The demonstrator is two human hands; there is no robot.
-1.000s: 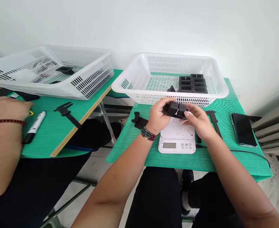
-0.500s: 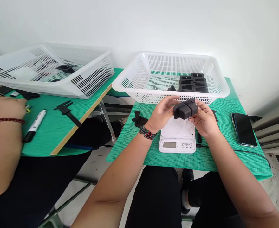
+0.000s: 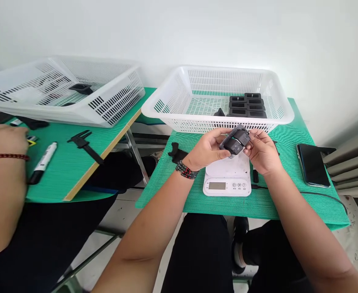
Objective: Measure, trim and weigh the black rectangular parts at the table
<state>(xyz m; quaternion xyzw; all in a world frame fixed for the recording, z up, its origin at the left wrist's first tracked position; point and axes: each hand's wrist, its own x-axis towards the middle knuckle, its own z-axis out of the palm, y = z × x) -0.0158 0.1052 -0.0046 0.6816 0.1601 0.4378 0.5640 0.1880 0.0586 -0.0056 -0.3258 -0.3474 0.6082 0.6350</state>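
Left of the scale [image 3: 227,176], a slotted white basket [image 3: 112,106] holds one black tray. Above the scale, left hand [image 3: 208,148] and right hand [image 3: 262,151] together grasp a blocky black part [image 3: 235,141]. Behind it, another basket [image 3: 179,108] holds stacked black trays [image 3: 246,105].

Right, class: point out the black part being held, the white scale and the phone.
black part [image 3: 235,141], head view, on its upper face between both hands.
white scale [image 3: 227,185], head view, on its front panel.
phone [image 3: 312,165], head view, on its dark screen.
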